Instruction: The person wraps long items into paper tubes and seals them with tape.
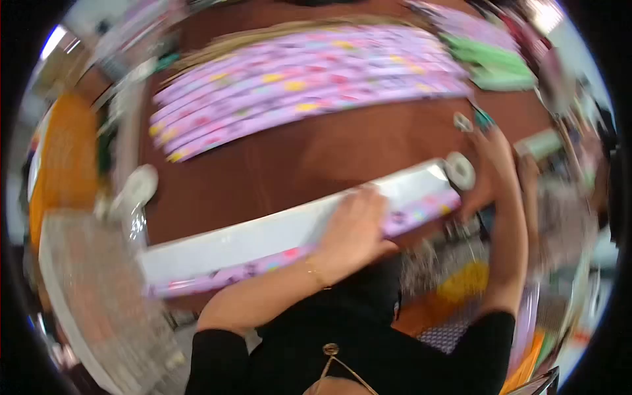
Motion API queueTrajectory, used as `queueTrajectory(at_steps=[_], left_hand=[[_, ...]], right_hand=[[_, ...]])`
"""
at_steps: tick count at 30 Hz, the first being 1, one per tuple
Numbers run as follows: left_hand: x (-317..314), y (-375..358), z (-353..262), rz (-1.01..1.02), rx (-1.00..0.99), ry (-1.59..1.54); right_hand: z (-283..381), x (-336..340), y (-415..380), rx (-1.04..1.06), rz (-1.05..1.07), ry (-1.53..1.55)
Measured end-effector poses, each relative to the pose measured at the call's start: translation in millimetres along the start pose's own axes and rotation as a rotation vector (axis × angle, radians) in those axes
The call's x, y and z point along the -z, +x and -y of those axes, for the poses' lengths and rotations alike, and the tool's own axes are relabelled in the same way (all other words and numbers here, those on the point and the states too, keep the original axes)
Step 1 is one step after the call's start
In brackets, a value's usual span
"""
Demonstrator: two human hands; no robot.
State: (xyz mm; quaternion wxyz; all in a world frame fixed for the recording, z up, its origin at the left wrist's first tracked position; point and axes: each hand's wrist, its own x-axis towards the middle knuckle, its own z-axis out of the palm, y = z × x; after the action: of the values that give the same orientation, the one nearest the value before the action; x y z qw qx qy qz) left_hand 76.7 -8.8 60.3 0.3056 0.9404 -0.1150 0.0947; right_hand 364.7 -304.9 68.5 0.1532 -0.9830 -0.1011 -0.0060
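My left hand (355, 227) lies flat, fingers stretched out, across a long strip (243, 237) with a white face and a purple patterned band along its near edge. The strip rests at a slant near the table's front edge. My right hand (490, 164) reaches beyond its right end, blurred by motion. The fingertips are right at a small tool with teal handles (484, 118), probably scissors; I cannot tell whether they grip it. A white tape roll (461, 171) sits beside the strip's right end, close to that hand.
Several purple patterned strips (309, 85) lie side by side on the brown table (257, 178). Behind them at the right are green pieces (490, 62). Another white roll (140, 186) stands at the left edge. Clear plastic-wrapped material (99, 289) is at the lower left.
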Motion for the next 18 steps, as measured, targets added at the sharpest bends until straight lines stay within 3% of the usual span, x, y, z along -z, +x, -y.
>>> queueTrajectory(at_steps=[1,2,3,4,5,6,7,9,12,15,16,17,18], left_hand=[[-2.8,1.2,0.9,0.023,0.018,-0.086],[-0.1,4.5,-1.8,0.064,0.018,-0.061],[-7.7,-2.0,0.9,-0.009,0.033,-0.062],[-12.0,-3.0,-0.2,-0.032,0.026,0.027],[-25.2,1.3,-1.0,-0.022,0.038,0.065],[-22.1,0.9,-3.3,-0.019,0.035,0.124],[-16.4,5.2,-5.8,0.064,0.042,0.101],[-30.2,9.7,-7.7,-0.036,-0.007,0.216],[-40.4,31.8,-16.8,0.032,-0.015,0.079],[-55.4,68.1,-23.1,0.042,0.003,-0.039],[-51.0,72.0,-33.0,-0.215,0.037,-0.154],[-59.7,89.0,-28.8,-0.127,0.079,-0.201],[-56.5,95.0,-34.1,-0.18,0.069,-0.122]], right_hand=[[6.5,1.2,-18.5,0.039,0.05,0.226],[15.2,6.9,-33.0,-0.064,0.168,0.447],[6.6,-3.6,-42.4,0.181,0.058,0.41],[-44.7,-14.7,-27.9,0.213,0.138,0.184],[-66.7,-20.3,-26.9,0.067,0.28,0.277],[-62.0,-27.2,-38.0,0.159,0.25,0.452],[-46.9,-26.0,-45.0,0.18,0.244,0.381],[-77.1,-52.3,-31.4,0.241,0.059,0.235],[-78.1,-50.4,-18.5,0.196,0.101,0.202],[-67.4,-58.2,-21.9,0.273,0.004,0.339],[-26.5,-31.4,-36.7,0.188,0.132,0.214],[-19.1,-29.5,-47.6,0.205,0.095,0.49],[-36.6,-37.3,-34.1,0.166,0.139,0.376]])
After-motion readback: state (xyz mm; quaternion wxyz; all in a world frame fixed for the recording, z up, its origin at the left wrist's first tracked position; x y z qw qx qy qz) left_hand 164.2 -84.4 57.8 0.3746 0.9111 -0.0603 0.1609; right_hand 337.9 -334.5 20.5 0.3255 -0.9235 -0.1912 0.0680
